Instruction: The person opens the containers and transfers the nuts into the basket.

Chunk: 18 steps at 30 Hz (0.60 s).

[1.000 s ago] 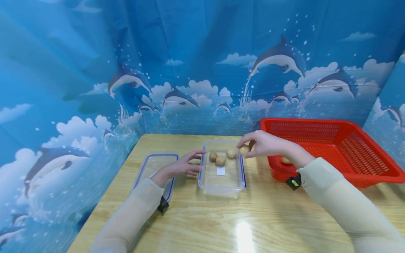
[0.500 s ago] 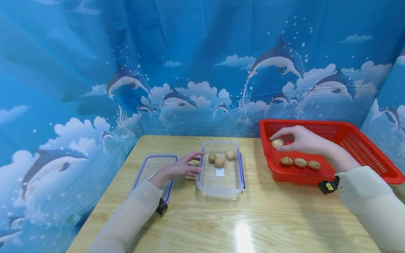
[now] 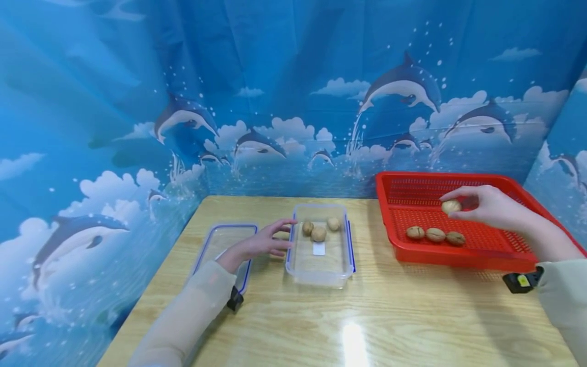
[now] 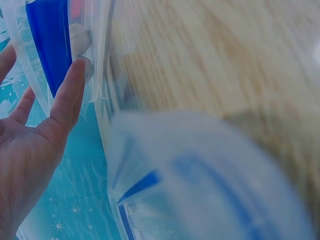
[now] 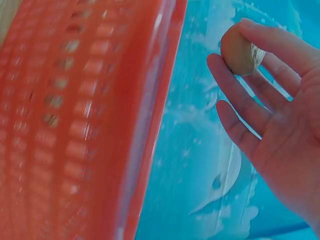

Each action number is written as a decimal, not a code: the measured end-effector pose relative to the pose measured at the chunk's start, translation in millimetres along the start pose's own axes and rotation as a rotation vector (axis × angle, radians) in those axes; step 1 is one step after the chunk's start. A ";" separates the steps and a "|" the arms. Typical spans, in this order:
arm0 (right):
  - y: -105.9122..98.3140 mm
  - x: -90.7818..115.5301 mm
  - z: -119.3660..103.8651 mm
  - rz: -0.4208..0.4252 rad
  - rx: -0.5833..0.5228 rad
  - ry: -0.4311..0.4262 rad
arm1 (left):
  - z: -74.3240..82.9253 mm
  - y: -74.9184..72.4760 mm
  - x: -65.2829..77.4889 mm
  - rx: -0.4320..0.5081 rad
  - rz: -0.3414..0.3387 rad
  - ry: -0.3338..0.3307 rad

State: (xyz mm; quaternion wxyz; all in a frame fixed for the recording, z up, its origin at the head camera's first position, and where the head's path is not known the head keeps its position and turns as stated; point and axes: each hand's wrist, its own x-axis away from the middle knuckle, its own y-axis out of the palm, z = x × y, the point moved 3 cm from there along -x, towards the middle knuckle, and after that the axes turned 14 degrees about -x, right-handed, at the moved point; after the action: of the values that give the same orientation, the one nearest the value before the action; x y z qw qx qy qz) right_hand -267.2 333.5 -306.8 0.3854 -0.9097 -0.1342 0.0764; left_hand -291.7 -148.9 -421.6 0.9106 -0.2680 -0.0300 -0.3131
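My right hand (image 3: 497,206) pinches a walnut (image 3: 451,206) between thumb and fingertips, over the red plastic basket (image 3: 458,256). The right wrist view shows the same walnut (image 5: 239,50) at the fingertips, above the basket's rim. Three more walnuts (image 3: 435,235) lie in a row on the basket floor near its front wall. At the middle of the table, a clear plastic container (image 3: 321,267) with blue clips holds three walnuts (image 3: 318,234). Spread fingers of my left hand (image 3: 261,240) rest at the container's left side; in the left wrist view they lie beside a blue clip (image 4: 50,40).
A clear lid (image 3: 215,239) with a blue seal lies on the wooden table (image 3: 293,326), left of the container and partly under the left forearm. A blue dolphin-print curtain (image 3: 293,102) stands behind the table. A white label (image 3: 318,248) shows in the container.
My right hand has moved right with the walnut, from beside the container to over the basket, uncovering the row of walnuts there. The left hand stays at the container.
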 end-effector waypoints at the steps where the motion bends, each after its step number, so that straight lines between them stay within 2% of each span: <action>1: -2.0 1.8 3.7 0.004 0.006 0.006 | 0.0 -0.1 -0.4 -0.001 0.000 0.000; 10: -13.1 13.0 45.7 0.016 0.010 0.101 | -1.1 -0.7 -2.2 0.004 0.001 -0.001; 18: -12.6 16.7 90.1 -0.021 0.014 0.132 | -0.3 0.5 -0.3 0.000 -0.004 -0.004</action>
State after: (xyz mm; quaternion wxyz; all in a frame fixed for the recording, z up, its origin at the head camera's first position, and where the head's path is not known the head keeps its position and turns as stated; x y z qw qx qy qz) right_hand -275.5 408.2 -360.5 0.4007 -0.9085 -0.1176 0.0133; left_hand -291.6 -148.6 -422.2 0.9099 -0.2686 -0.0323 -0.3145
